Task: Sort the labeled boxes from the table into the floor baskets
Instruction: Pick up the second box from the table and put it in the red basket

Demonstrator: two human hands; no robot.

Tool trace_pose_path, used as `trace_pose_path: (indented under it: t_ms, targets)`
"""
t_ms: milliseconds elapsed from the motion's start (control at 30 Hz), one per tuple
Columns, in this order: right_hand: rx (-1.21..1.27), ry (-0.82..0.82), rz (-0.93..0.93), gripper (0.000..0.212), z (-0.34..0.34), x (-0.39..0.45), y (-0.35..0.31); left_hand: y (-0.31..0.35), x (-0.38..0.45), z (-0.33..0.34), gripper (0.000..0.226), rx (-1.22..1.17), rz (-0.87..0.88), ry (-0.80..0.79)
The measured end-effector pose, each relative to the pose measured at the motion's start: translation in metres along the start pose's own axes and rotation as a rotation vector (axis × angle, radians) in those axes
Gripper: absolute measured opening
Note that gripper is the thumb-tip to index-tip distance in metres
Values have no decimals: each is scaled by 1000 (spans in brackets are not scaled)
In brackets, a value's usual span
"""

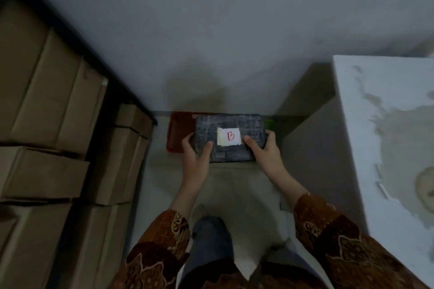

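I hold a dark wrapped box (229, 124) out in front of me, flat, with a white paper label marked with a red letter B on top. My left hand (196, 155) grips its left end and my right hand (265, 150) grips its right end, thumbs on top. Below the box, on the floor by the wall, a red basket (179, 134) shows at the left and a sliver of a green basket (269, 123) at the right. The box hides most of both baskets.
Stacked cardboard cartons (47, 110) fill a dark-framed shelf along the left. A white table (385, 124) with a worn top stands at the right. A grey wall (211, 30) is straight ahead. My legs stand on the pale floor (234, 185) between them.
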State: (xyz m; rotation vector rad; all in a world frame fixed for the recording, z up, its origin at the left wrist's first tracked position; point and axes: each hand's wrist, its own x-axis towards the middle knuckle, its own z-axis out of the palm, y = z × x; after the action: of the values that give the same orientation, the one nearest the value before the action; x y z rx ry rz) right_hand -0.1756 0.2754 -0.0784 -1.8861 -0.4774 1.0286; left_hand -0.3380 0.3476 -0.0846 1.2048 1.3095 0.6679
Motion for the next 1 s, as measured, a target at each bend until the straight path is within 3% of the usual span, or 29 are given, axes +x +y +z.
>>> trace_pose_path:
  t_ms: [267,433,600,733,867,1000]
  targets:
    - [-137,-89,260,35,118,79,42,-69,98,-61,45,103,-234,23]
    - [-271,-106,265,38,166,155,98,-135,165,-59,32,245,-260,46]
    - [-263,-148,378,48,222,253,189,-240,256,-44,44,202,-347,25]
    - [-257,-148,367,51,266,334,259,-328,339,-32,16,184,-322,24]
    - [-114,-206,352,58,300,400,313,-406,412,-27,39,236,-270,-2]
    - [-84,-220,338,71,317,435,353,-468,450,-22,36,256,-239,-107]
